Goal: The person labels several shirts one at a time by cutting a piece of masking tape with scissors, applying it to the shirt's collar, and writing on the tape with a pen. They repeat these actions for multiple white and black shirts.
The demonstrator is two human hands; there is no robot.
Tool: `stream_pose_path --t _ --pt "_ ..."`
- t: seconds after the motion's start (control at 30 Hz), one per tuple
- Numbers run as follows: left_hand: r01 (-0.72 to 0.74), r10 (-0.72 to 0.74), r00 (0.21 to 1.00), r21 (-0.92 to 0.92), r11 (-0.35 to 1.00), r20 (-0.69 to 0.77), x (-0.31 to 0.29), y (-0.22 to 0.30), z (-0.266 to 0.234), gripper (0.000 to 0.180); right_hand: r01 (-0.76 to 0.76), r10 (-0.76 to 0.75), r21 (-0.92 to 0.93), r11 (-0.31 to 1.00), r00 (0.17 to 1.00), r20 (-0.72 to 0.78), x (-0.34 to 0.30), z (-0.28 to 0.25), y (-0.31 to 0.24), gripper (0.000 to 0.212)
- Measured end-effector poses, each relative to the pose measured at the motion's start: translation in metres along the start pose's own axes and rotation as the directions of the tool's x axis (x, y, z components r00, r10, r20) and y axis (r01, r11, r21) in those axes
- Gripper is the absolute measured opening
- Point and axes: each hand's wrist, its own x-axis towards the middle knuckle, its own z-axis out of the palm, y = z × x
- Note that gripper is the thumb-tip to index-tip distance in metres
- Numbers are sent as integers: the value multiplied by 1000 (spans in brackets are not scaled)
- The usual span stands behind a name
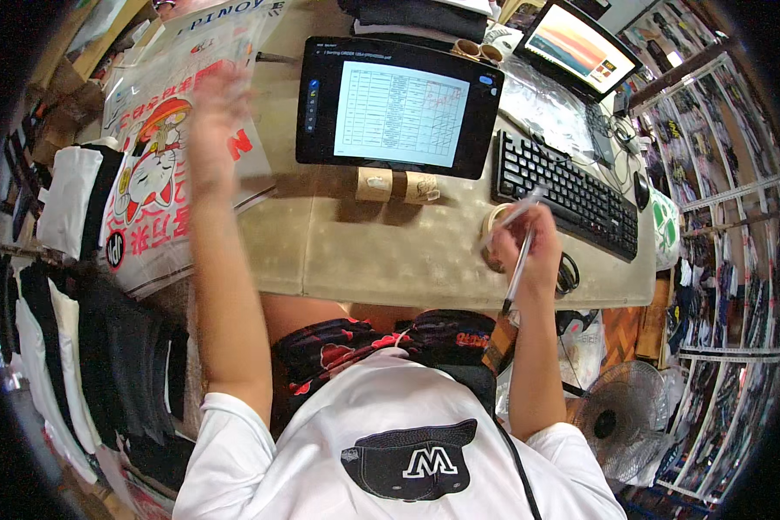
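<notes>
Currently at the desk (364,264), seated, 2 hands up over it. Right hand (537,247): fingers pinched round a pale, slim stick (516,215), probably a stylus, slanting across the fist above the tape roll (489,234), just beside the keyboard (559,191). Also a thin silvery rod (518,276) running down from the same fist toward my lap; I cannot tell whether I grip it too or it merely shows behind. Left hand (217,121): blurred, raised in front of the printed bag (156,186) at the desk's left; no object shows in it, though the smear keeps me from telling whether the fingers are loose or closed, or touch the plastic. Tablet (399,113) propped ahead of me, between my hands and farther off, 2 cardboard cores (397,185) at its near edge; its lit page is a ruled table, red marks (442,91) toward the upper right. Step in hand, my judgement: between goods and list, stick ready but off the screen. Next move, if it is a mark, would call for bringing the tip up to the right row, lightly, palm clear of the glass; if it is the bag, a flat left-hand grip on its slick edge.
</notes>
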Motion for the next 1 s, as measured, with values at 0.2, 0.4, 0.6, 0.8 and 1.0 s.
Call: stream_pose_path --t 0.2,0.4,0.6,0.8,1.0 --pt "296 -269 951 -197 935 152 -23 -23 29 50 452 -463 -109 885 879 -114 61 28 23 9" --pt "246 -219 965 -199 949 147 -14 -33 24 39 663 -747 -405 629 659 -81 119 25 29 9" --pt "225 -220 974 -190 956 44 -16 -30 31 36 610 -633 -171 774 755 -171 104 45 31 9" --pt "212 -214 977 -173 962 8 -17 -26 33 36 711 -755 -289 641 652 -69 102 61 38 17" --pt "259 -258 966 -177 950 25 -18 -24 35 37 735 -763 -303 607 645 35 103 65 33 23"
